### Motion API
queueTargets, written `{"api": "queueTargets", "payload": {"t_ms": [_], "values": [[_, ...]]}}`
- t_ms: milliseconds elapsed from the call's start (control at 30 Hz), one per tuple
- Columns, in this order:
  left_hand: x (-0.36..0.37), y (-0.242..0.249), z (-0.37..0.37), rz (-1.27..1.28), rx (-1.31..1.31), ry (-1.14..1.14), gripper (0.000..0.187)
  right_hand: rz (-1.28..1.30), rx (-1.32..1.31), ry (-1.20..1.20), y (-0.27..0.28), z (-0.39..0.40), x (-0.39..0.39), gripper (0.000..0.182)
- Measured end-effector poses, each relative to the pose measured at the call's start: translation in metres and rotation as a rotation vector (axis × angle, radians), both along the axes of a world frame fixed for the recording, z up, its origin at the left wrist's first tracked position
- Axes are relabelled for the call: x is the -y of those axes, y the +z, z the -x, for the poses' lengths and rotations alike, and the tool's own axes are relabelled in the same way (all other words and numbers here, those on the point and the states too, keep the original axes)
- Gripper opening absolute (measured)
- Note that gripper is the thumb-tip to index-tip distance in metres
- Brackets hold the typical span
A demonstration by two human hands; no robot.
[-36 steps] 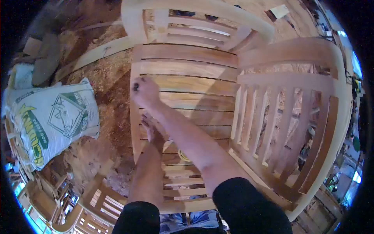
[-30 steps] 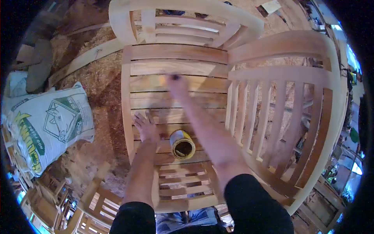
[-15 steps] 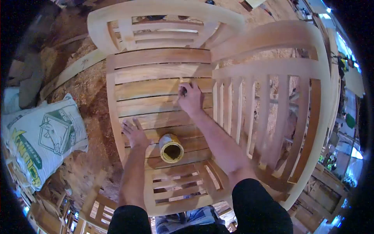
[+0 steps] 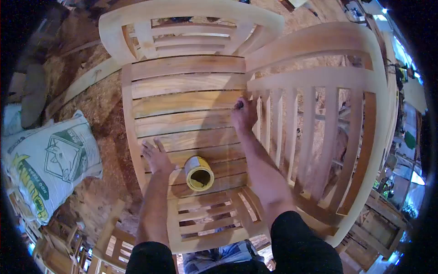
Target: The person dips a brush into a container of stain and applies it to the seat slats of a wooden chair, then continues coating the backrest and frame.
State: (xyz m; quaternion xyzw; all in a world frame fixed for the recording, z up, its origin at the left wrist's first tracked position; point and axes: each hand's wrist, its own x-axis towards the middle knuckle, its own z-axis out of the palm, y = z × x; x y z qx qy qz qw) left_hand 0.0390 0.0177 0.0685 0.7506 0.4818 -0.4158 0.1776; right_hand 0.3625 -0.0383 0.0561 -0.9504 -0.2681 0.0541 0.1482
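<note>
My left hand [image 4: 158,157] rests on the wooden seat slats [image 4: 182,123] near the left rail, fingers spread, holding nothing. Beside its thumb stands an open can [image 4: 199,174] with a yellow rim and some yellowish stuff inside. At the right end of the slats, close to the slatted backrest [image 4: 310,132], my right hand [image 4: 245,115] is closed. A small dark thing shows in its fingers, mostly hidden, and I cannot make out its kind. The seat belongs to a bare wood bench with slatted armrests at both ends.
A printed white sack [image 4: 54,162] lies on the sawdust-covered ground to the left, with a long plank [image 4: 86,84] beyond it. More wooden furniture parts [image 4: 116,246] stand at the lower left, and wooden frames [image 4: 376,223] at the lower right.
My right hand has moved right along the slats, from the middle of the seat to its backrest edge. The left hand and the can stay where they were on the seat.
</note>
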Motion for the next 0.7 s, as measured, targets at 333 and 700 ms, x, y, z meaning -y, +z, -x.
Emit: {"api": "queueTargets", "payload": {"t_ms": [333, 700], "values": [[-0.002, 0.009, -0.002, -0.015, -0.012, -0.006, 0.143, -0.309, -0.055, 0.071, -0.041, 0.025, -0.011, 0.019], [0.031, -0.085, 0.043, -0.297, 0.168, -0.141, 0.109, -0.588, -0.693, 0.34, 0.015, 0.31, -0.186, 0.013]]}}
